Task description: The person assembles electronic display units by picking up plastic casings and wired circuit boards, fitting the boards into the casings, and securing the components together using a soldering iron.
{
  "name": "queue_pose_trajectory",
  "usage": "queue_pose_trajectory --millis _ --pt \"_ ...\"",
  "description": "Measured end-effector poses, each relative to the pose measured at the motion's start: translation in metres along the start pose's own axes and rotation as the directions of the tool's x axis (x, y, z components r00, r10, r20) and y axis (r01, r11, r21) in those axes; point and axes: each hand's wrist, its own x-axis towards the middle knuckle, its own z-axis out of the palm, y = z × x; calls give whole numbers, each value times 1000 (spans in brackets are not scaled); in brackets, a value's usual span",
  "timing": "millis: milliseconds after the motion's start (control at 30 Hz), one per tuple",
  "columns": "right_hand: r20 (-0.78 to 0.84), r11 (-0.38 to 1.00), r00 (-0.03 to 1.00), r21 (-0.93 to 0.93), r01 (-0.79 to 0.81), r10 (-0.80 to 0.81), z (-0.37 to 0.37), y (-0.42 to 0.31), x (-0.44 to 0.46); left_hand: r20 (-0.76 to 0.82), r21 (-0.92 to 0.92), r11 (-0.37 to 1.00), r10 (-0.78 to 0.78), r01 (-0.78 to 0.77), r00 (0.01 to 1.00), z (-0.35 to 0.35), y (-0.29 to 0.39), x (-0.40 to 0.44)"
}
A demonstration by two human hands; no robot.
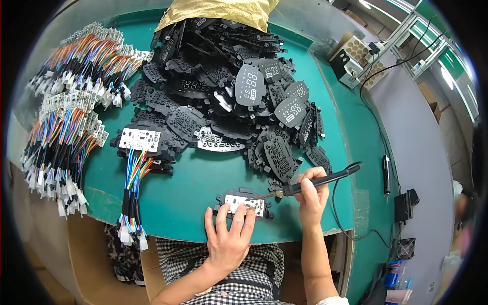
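Note:
My left hand (pixel 229 241) lies over a white circuit board (pixel 243 203), its spread fingertips touching the near edge. This board rests on a black plastic frame (pixel 245 192), whose tabs stick out around it. My right hand (pixel 311 195) is closed around a black-handled soldering iron (pixel 325 179). The iron's metal tip reaches leftward to the right part of the board; whether it makes contact I cannot tell. A cable runs from the back of the handle off to the right.
Behind my hands is a heap of black plastic frames (pixel 185 122) spilling from a yellow sack (pixel 216 11). Wired boards (pixel 66 122) are piled at left, and a stack of boards (pixel 140 140) dangles wires over the green table's front edge. A small fan (pixel 405 248) sits right.

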Motion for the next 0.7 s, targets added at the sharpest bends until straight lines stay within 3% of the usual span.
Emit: queue_pose_trajectory --millis 100,167,700 --pt "44 995 998 -90 -50 54 10 6 -1 22 4 1000 -8 8 1000 -2 0 0" --pt "50 991 990 -32 -128 129 19 5 -3 36 24 999 -25 24 999 -4 2 0" --pt "69 991 988 -19 -136 137 23 15 -5 43 51 998 -44 42 998 -6 2 2"
